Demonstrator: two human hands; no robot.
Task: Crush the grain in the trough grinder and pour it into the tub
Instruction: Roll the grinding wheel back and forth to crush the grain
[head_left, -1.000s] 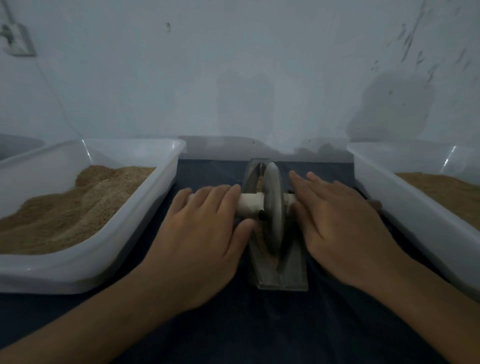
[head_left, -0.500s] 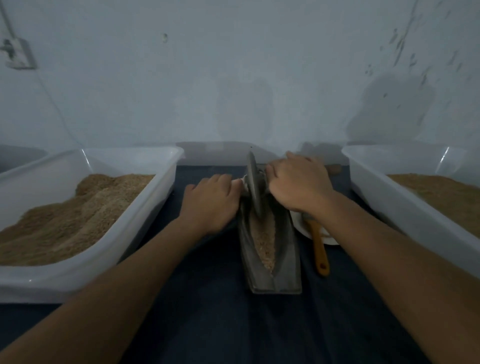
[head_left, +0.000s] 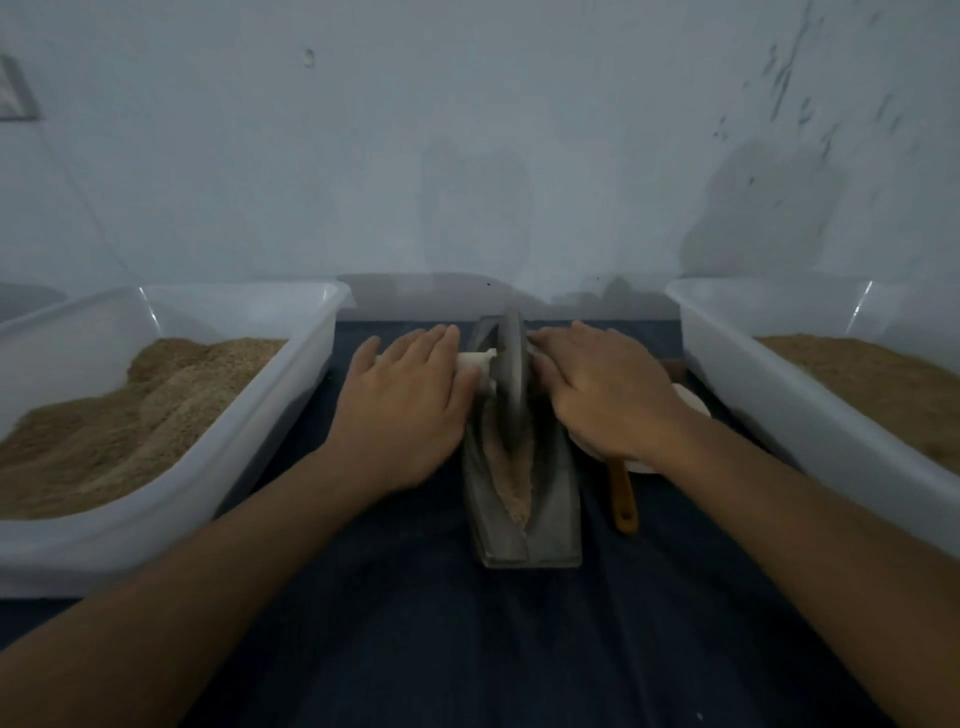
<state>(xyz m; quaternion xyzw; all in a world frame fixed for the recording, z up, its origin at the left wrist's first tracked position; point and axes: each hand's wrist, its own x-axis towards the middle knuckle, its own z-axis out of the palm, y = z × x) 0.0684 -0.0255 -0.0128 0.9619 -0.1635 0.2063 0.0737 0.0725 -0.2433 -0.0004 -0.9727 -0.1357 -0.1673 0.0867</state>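
Pressing down on a pale wooden axle (head_left: 475, 359), both hands work the trough grinder (head_left: 550, 525), which sits at the centre of a dark blue cloth (head_left: 467, 649). The left hand (head_left: 410, 400) lies flat over the axle at 9 o'clock from the grinding wheel (head_left: 511, 379), fingers straight and held close together, pointing toward 12 o'clock, the thumb tucked near the wheel. The right hand (head_left: 602, 395) rests on the axle at 3 o'clock from the wheel, its fingers likewise straight and together; the axle beneath it is hidden, so whether the thumb wraps under cannot be told. The wheel stands upright on its edge in the far half of the trough, at about 12 o'clock along its length. Crushed grain (head_left: 511, 483) lies in the trough's groove from the wheel toward 6 o'clock, tapering to a point near the near end.

At 9 o'clock from the grinder stands a white plastic tub (head_left: 291, 415) heaped with tan grain, piled higher toward its far left. At 3 o'clock a second white tub (head_left: 779, 405) holds a flatter layer of similar material. Between the grinder and the right-hand tub, partly under the right wrist, lies a small white dish (head_left: 691, 402) with an orange-handled tool (head_left: 622, 496), its handle pointing toward 6 o'clock. A pale wall (head_left: 467, 156) rises behind.
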